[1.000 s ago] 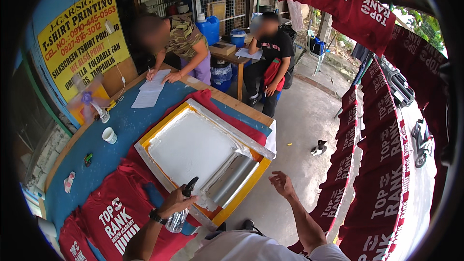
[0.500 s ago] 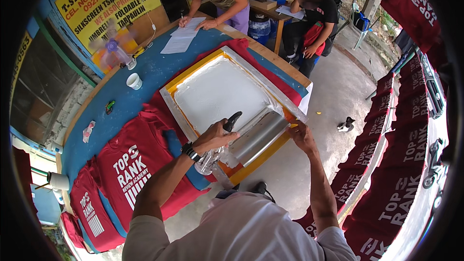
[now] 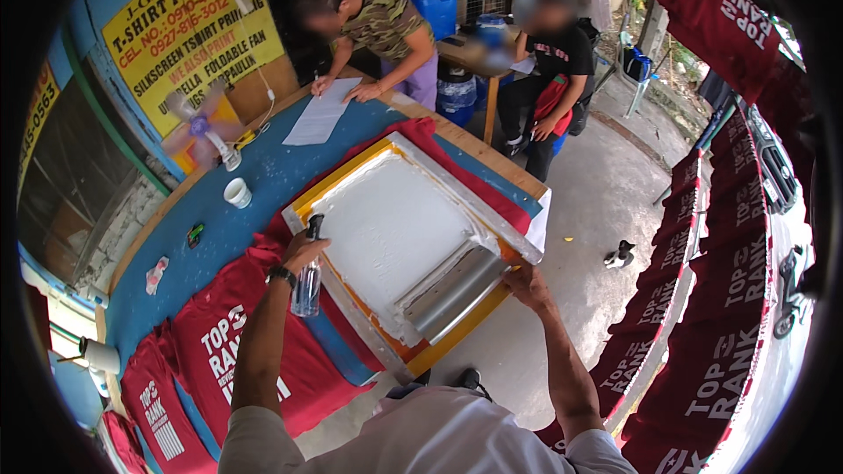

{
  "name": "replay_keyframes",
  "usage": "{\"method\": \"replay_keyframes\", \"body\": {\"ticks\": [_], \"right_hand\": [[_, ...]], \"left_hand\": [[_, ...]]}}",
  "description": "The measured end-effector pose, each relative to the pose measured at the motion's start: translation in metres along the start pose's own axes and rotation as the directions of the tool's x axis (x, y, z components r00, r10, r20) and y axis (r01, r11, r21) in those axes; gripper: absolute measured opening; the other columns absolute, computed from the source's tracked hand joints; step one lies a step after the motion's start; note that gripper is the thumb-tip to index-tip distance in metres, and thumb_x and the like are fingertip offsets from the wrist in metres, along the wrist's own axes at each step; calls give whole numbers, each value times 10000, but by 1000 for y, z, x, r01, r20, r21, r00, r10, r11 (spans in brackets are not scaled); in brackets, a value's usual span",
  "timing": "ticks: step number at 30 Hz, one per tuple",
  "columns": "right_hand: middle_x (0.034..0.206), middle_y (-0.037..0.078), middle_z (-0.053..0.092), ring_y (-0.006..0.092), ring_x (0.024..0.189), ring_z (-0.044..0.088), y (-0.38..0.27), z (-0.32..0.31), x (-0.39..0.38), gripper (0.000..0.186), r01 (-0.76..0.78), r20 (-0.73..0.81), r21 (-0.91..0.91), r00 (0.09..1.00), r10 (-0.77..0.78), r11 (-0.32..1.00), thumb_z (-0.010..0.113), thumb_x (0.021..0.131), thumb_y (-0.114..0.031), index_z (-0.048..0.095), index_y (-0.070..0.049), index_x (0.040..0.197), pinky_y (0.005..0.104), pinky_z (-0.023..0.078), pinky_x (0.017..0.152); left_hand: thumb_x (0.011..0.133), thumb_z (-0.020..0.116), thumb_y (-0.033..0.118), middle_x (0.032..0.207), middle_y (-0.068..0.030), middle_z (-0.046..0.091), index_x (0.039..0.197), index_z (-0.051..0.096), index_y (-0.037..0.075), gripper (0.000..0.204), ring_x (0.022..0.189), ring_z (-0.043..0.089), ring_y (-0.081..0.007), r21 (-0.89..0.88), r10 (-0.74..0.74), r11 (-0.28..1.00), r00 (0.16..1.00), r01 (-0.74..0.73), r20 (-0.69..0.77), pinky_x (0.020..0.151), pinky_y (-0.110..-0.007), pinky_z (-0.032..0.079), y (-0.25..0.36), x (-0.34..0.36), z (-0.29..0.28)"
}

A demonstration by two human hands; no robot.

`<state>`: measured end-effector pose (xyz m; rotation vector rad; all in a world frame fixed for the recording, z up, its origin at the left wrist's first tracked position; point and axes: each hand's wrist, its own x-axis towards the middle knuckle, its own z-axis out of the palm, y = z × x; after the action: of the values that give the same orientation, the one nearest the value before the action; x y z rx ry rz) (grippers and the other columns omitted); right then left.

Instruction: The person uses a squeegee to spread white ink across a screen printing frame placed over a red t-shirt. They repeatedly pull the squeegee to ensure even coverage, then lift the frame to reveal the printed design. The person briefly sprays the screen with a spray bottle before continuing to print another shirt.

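A screen-printing frame lies over a dark red shirt on the blue table, its mesh thick with white ink. My left hand is closed around the neck of a clear spray bottle with a black spray head. The bottle is roughly upright at the frame's left edge. A wide metal squeegee rests inside the frame along its near right side. My right hand grips the frame's right edge, close to the squeegee's end; its fingertips are partly hidden.
Printed red shirts lie left on the blue table. A white cup and a small fan stand farther back. Across the table a person writes on paper; another person sits beyond. A cat is on the floor.
My left hand has carried the spray bottle left, from the frame's near end to its left edge, and the bottle now stands more upright. My right hand stays at the frame's right edge.
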<state>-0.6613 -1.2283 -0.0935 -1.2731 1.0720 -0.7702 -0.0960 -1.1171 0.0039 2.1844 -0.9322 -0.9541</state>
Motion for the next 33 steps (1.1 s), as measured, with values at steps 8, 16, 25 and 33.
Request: {"method": "replay_keyframes", "body": {"ticks": [8,16,25,33], "right_hand": [[917,97,732,179,801,703,-11,-1,-3,367,52,-10,-200,998,-55,978,704,957,-45,681,9,1319,360,571,709],[861,59,710,162,785,702,-1,-6,4,241,46,13,-161,999,-44,986,732,1009,-111,660,-18,1220,333,587,712],[849,34,692,119,745,650,-24,17,19,268,126,-73,-108,988,-134,986,795,1051,-246,677,-11,1101,319,544,686],[742,16,666,100,664,606,-83,50,60,329,145,-62,-140,986,-155,979,839,1028,-288,709,14,1024,285,480,621]], "left_hand": [[921,860,264,952,-56,690,1153,672,41,373,742,711,-177,-80,19,997,995,-11,93,622,-360,645,-14,-16,-6],[970,831,209,921,-41,685,1229,654,39,357,637,715,-167,-205,156,972,964,-112,214,574,-359,635,-6,-88,6],[971,847,144,972,-27,726,1239,633,24,363,740,723,-131,-463,282,877,915,-125,288,633,-347,657,-38,-187,19],[985,843,228,931,-36,673,1367,634,-17,500,712,631,-140,-77,107,993,924,-85,367,685,-329,558,-17,-267,25]]}}
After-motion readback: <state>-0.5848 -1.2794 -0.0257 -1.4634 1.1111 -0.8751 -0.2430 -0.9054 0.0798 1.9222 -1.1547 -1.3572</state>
